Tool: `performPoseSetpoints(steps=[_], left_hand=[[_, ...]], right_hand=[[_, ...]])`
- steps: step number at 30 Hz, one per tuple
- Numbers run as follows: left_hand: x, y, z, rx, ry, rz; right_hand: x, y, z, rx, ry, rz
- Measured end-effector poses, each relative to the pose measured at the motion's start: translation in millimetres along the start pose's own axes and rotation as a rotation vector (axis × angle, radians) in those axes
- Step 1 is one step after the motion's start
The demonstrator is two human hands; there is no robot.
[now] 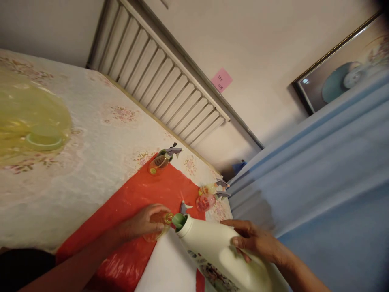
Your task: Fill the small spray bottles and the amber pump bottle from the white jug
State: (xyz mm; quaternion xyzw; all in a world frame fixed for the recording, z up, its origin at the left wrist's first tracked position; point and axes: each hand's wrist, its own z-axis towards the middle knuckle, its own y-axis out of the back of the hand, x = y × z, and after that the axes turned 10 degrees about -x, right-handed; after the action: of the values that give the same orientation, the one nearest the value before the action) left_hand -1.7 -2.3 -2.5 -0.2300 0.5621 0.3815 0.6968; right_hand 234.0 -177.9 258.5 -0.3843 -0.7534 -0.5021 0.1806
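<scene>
My right hand (pixel 258 241) is wrapped round the handle of a large cream-coloured jug (pixel 209 239), tilted with its green pouring spout (pixel 179 220) pointing left. That spout is at the mouth of a small clear bottle (pixel 152 236), which my left hand (pixel 152 217) grips near its neck. I cannot make out any liquid passing between them. Just behind the spout is a grey spray trigger head (pixel 184 207). Beyond my hands stand a spray bottle with a dark trigger (pixel 159 162), a yellow spray bottle (pixel 207 190) and a pink spray bottle (pixel 205 202).
A shiny red sheet (pixel 133 202) covers part of the floral tablecloth (pixel 97 162), with a white sheet (pixel 173 263) near me. At the left lies a large see-through yellow object (pixel 30 109). A radiator (pixel 161 73) lines the wall; a blue curtain (pixel 319 182) hangs at right.
</scene>
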Motion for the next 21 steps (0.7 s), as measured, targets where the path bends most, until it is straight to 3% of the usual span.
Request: performPoseSetpoints(steps=[21], left_hand=[[0.8, -2.1, -0.2, 0.007, 0.032, -0.029]], right_hand=[[1.6, -0.1, 0.0, 0.004, -0.012, 0.006]])
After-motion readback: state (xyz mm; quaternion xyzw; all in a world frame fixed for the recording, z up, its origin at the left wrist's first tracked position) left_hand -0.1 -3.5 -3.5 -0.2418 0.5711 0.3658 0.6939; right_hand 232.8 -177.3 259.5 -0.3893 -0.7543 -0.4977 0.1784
